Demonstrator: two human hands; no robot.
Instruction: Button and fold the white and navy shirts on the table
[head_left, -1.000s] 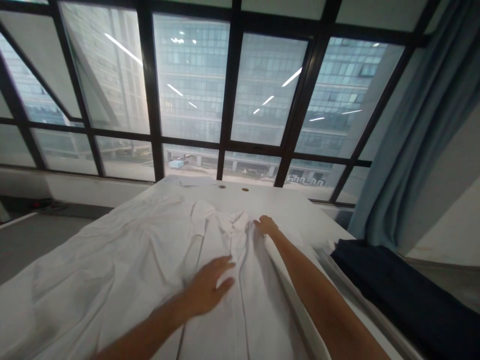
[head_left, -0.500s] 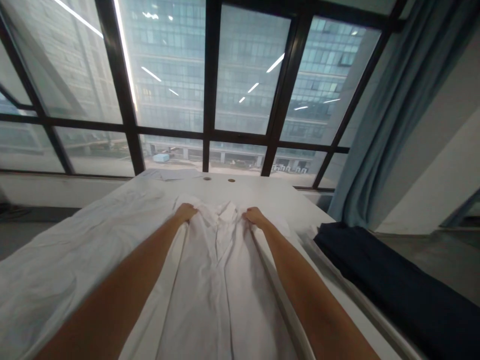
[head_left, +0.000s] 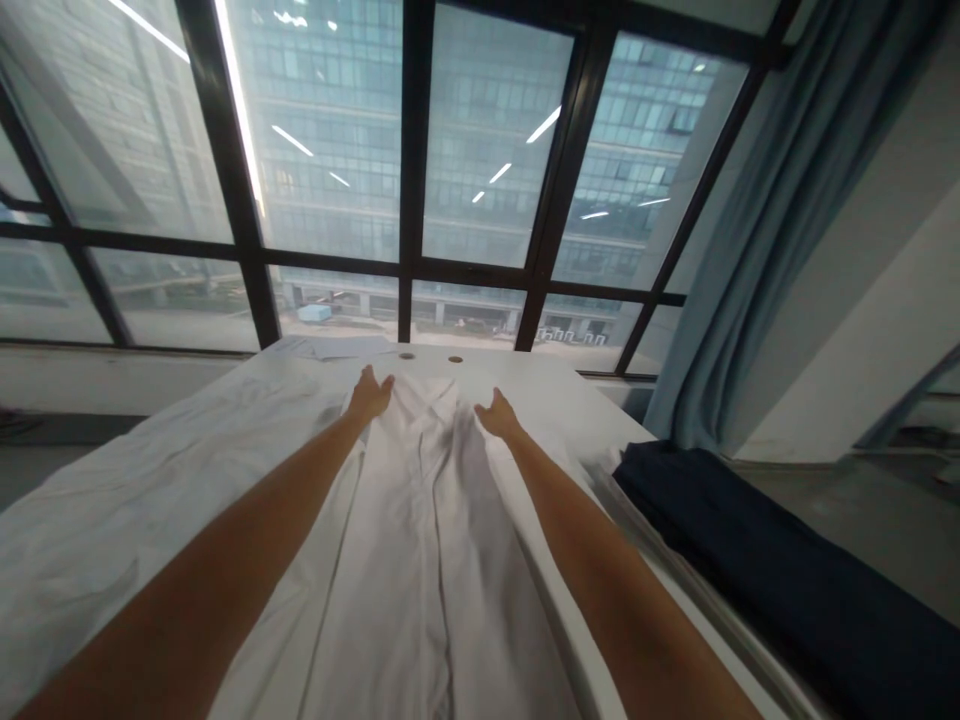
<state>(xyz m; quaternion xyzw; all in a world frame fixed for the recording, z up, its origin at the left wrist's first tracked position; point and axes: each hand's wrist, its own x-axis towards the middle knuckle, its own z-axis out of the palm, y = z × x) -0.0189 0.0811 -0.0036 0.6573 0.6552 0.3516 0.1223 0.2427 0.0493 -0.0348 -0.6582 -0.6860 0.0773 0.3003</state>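
Note:
A white button-up shirt [head_left: 427,540] lies stretched lengthwise on a white table [head_left: 555,395], its collar end far from me. My left hand [head_left: 370,394] rests flat on the shirt's far left shoulder area, fingers extended. My right hand [head_left: 495,413] lies on the far right shoulder area, fingers spread. Both arms reach straight out along the shirt's sides. Neither hand grips the cloth.
More white fabric [head_left: 135,510] covers the table to the left. A dark navy cloth [head_left: 765,570] lies along the right side. Two round holes [head_left: 431,357] mark the table's far edge. Large windows [head_left: 480,170] and a blue curtain [head_left: 780,230] stand beyond.
My left hand moved from the shirt's middle up to its far left shoulder. Both hands gripped the shoulders, slid further away, and now lie flat with fingers extended.

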